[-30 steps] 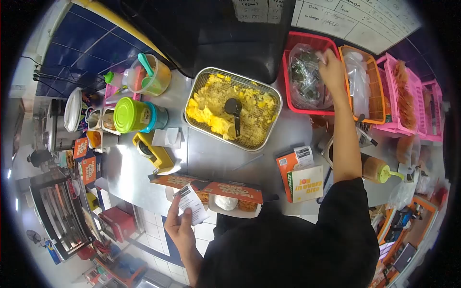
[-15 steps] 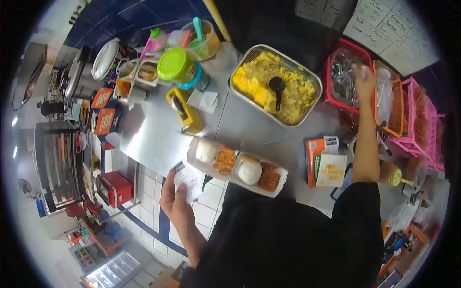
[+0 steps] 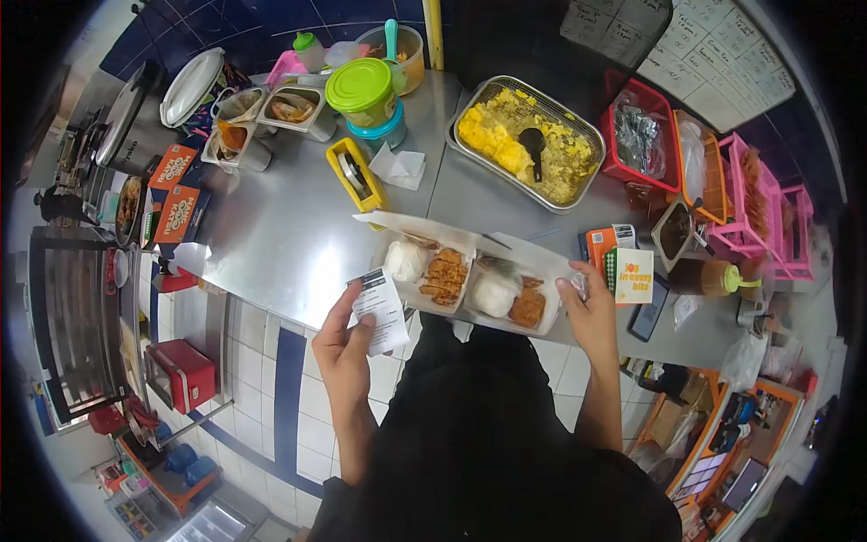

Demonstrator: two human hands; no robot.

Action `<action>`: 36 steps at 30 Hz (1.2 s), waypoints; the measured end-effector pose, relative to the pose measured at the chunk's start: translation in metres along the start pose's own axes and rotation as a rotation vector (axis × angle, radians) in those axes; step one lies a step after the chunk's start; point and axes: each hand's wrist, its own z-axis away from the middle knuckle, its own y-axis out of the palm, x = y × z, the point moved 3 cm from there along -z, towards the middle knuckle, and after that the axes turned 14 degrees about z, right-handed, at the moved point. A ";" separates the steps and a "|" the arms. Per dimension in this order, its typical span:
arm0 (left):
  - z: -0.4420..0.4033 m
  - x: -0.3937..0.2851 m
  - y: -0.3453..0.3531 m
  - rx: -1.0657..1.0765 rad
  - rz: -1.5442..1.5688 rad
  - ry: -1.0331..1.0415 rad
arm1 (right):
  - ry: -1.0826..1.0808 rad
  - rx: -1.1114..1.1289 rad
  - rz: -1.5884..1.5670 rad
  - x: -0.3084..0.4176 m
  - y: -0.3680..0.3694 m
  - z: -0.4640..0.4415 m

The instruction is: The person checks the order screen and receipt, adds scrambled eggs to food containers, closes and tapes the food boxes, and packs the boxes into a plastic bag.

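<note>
My left hand [image 3: 345,348] pinches a printed paper receipt [image 3: 385,314] between thumb and fingers, at the left side of two open paper food boxes. The left box [image 3: 424,231] holds a mound of white rice [image 3: 406,261] and sliced fried chicken [image 3: 444,276]. In the right box [image 3: 545,264] lie another rice mound [image 3: 496,295] and a browned fried piece [image 3: 527,308]. Over that box's right edge, my right hand [image 3: 591,316] has its fingers closed on a small clear plastic packet [image 3: 578,282]; its contents are hard to make out.
A metal tray [image 3: 461,154] of yellow food with a black scoop [image 3: 532,149] stands behind the boxes. To the right are a red basket [image 3: 673,154] of plastic packets, small cartons [image 3: 633,276] and a phone [image 3: 647,312]. A yellow tape dispenser [image 3: 346,158] sits left.
My right hand has come back from the red basket to the right food box, now with a small packet. My left hand keeps the receipt. The view has shifted.
</note>
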 end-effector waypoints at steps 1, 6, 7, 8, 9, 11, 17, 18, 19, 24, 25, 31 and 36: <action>0.000 -0.002 -0.006 0.018 -0.004 0.013 | -0.068 -0.004 -0.084 0.010 0.003 0.008; -0.012 -0.005 -0.046 0.067 0.028 -0.035 | -0.330 0.055 -0.378 0.067 0.030 0.041; -0.014 -0.006 -0.049 0.086 0.033 -0.062 | -0.390 0.019 -0.389 0.085 0.037 0.043; -0.015 -0.011 -0.050 0.098 0.034 -0.069 | -0.521 -0.166 -0.132 0.107 0.036 0.039; -0.015 -0.016 -0.053 0.091 0.012 -0.053 | -0.587 -0.284 -0.124 0.117 0.029 0.038; -0.015 -0.025 -0.056 0.068 -0.017 -0.004 | -0.743 -0.519 -0.101 0.137 0.011 0.033; -0.021 -0.019 -0.075 -0.087 0.091 0.036 | -0.480 -0.587 -0.051 0.146 -0.037 -0.064; -0.021 -0.018 -0.075 -0.107 0.090 0.046 | -0.356 -0.431 0.202 0.134 -0.031 -0.109; -0.022 -0.018 -0.074 -0.121 0.103 0.052 | -0.226 -0.270 0.447 0.109 -0.024 -0.155; -0.028 -0.008 -0.063 -0.185 0.105 0.080 | -0.086 -0.040 0.753 0.038 0.032 -0.270; -0.030 -0.006 -0.060 -0.198 0.090 0.072 | -0.091 0.029 0.748 0.040 0.035 -0.275; -0.049 0.001 -0.030 -0.228 0.072 0.038 | -0.114 0.191 0.876 0.027 0.058 -0.287; -0.062 0.014 -0.008 -0.233 0.031 -0.012 | -0.338 0.029 1.064 0.034 0.055 -0.301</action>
